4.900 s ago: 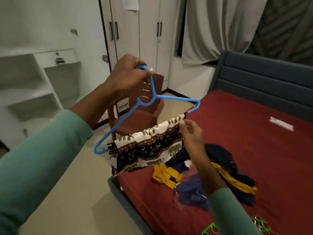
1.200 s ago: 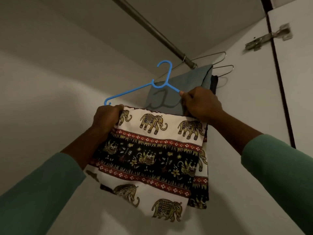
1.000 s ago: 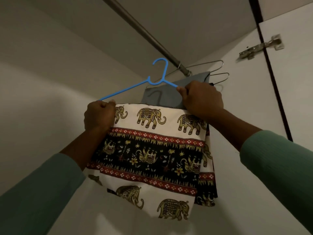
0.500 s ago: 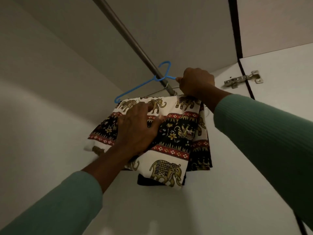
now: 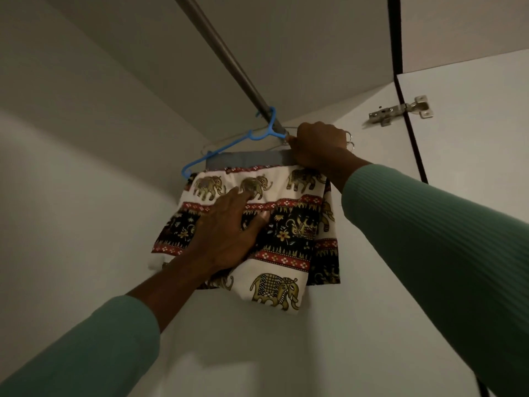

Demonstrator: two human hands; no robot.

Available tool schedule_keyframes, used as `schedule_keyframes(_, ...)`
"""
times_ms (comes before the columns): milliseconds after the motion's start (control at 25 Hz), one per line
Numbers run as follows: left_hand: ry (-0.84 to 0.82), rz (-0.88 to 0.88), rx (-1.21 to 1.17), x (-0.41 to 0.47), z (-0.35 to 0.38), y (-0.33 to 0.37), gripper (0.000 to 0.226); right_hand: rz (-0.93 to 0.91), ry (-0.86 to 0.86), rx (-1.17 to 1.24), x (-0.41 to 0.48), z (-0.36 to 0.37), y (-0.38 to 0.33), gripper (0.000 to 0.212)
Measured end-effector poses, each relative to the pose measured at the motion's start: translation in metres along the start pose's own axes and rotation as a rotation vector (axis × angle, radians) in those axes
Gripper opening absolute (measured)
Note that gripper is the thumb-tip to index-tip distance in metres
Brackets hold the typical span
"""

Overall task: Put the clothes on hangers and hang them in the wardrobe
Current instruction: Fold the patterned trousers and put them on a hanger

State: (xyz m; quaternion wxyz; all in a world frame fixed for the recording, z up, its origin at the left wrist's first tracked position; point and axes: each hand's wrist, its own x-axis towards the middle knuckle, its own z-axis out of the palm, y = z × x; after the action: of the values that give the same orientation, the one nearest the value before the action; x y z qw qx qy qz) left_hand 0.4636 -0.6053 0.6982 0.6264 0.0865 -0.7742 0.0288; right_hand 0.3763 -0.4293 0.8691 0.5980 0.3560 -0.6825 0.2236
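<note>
Both hands on hung elephant-print cloth (image 5: 286, 224).

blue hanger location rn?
Head view, upper centre: blue hanger hooked on the wardrobe rail, in front of a grey garment, right hand gripping its right end.

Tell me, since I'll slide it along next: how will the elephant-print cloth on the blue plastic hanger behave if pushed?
The elephant-print cloth looks soft and floppy: it folds and drapes. It would likely swing, as the blue plastic hanger hangs only by its hook on the metal rod.

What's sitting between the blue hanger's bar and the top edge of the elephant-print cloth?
In the head view, a strip of grey garment shows between the blue hanger and elephant-print cloth.
</note>
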Motion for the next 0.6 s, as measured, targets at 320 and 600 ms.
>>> schedule_keyframes(320, 0.125, -0.057, 0.037, -0.023, -0.022, 0.037, 0.083, 0.039, 0.062, 0.225, -0.064, -0.019, 0.027, 0.058)
schedule_keyframes(600, 0.287, 0.116, -0.008, -0.073, -0.031, 0.123, 0.055, -0.087, 0.112, 0.405, -0.193, -0.047, 0.064, 0.058)
